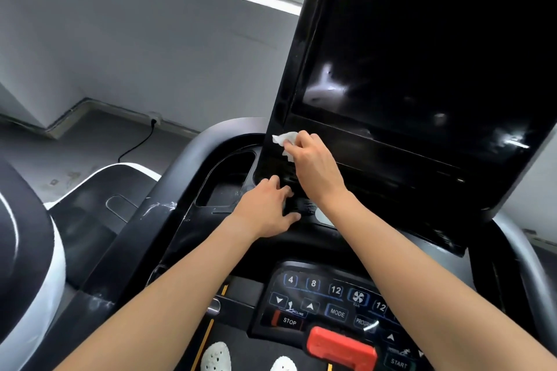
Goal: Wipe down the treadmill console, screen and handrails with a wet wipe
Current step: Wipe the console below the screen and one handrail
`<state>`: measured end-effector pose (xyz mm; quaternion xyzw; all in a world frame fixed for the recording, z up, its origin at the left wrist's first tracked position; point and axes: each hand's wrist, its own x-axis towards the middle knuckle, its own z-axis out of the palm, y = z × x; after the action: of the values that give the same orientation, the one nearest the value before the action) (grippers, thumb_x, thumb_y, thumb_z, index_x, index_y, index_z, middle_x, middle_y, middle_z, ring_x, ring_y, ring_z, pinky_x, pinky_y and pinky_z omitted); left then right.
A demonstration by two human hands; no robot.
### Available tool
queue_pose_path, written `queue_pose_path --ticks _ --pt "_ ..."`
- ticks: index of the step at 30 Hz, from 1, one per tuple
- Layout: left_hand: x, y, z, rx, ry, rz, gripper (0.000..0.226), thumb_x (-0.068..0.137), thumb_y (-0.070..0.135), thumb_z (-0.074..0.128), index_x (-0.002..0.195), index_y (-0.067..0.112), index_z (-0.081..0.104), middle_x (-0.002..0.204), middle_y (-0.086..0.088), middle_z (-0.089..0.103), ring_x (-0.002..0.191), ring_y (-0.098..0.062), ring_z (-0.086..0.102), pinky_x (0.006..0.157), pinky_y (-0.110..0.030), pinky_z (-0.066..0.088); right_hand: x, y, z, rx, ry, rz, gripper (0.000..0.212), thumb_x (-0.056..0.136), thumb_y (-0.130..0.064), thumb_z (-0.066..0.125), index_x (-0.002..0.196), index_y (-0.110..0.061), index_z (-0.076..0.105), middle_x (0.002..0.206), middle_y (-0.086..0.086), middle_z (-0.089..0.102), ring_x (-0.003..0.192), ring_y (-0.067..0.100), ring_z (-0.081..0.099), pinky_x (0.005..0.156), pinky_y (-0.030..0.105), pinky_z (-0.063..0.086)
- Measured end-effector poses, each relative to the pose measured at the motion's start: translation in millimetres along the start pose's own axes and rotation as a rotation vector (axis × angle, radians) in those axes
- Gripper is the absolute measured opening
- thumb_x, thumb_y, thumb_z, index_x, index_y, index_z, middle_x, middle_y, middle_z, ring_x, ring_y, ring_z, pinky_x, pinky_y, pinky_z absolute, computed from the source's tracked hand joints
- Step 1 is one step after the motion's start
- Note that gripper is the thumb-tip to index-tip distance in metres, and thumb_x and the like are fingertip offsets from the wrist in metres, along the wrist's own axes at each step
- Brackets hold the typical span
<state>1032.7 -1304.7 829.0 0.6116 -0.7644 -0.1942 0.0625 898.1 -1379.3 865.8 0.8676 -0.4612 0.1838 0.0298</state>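
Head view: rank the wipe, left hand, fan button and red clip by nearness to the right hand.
1. Wipe, pinched in the right hand itself, at its upper left.
2. Left hand, just below and left.
3. Fan button, well below, toward the person.
4. Red clip, lowest, closest to the person.

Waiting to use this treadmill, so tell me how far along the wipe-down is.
Early. Nothing looks finished: the screen shows streaks. In hand: right hand presses the wipe on the screen frame's lower left corner; left hand rests on the console. Left: buttons, handrail.
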Motion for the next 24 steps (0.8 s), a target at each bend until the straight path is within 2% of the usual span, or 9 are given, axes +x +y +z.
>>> queue_pose_path --ticks 3,11,20,22,24 --pt "-0.5 -0.3 2.3 -0.009 0.008 -0.011 0.065 0.093 0.066 0.056 0.144 0.026 0.051 0.124 0.001 0.044 0.122 -0.018 0.045 0.096 -0.038 0.05 -7.7 7.2 -0.8 -0.006 0.014 0.004 0.045 0.083 0.013 0.063 0.123 -0.007 0.068 0.097 0.005 0.053 0.08 0.02 0.044 0.062 0.035 0.052" --pt "-3.8 -1.7 7.8 -0.025 0.027 -0.013 0.064 0.094 0.066 0.054 0.144 0.026 0.05 0.128 0.001 0.042 0.123 -0.018 0.043 0.094 -0.04 0.052 -31.4 18.5 -4.1 -0.037 0.114 0.097 0.025 0.093 0.001 0.058 0.113 -0.01 0.07 0.09 0.001 0.052 0.076 0.016 0.038 0.058 0.032 0.045" --pt "-4.9 -1.9 10.9 -0.061 0.034 -0.036 0.065 0.095 0.065 0.054 0.147 0.027 0.048 0.128 0.002 0.042 0.125 -0.018 0.042 0.097 -0.04 0.051 -4.6 -7.1 5.3 -0.019 0.032 0.059 0.035 0.092 0.0 0.055 0.124 -0.01 0.066 0.098 0.004 0.053 0.081 0.02 0.045 0.058 0.035 0.048" --pt "-5.7 -1.7 12.7 -0.054 0.046 -0.03 0.066 0.095 0.065 0.053 0.148 0.026 0.048 0.129 0.002 0.042 0.124 -0.017 0.042 0.097 -0.039 0.051 -17.6 2.3 3.9 -0.021 0.053 0.071 0.032 0.093 -0.002 0.054 0.121 -0.01 0.067 0.096 0.003 0.052 0.081 0.019 0.044 0.057 0.035 0.046" --pt "-5.9 -1.9 13.7 -0.049 0.053 -0.021 0.066 0.096 0.065 0.053 0.147 0.025 0.048 0.13 0.001 0.043 0.124 -0.017 0.042 0.097 -0.037 0.051 -32.0 12.2 5.0 -0.044 0.057 0.087 0.021 0.092 0.0 0.059 0.108 -0.008 0.071 0.092 0.002 0.051 0.078 0.018 0.043 0.054 0.034 0.044"
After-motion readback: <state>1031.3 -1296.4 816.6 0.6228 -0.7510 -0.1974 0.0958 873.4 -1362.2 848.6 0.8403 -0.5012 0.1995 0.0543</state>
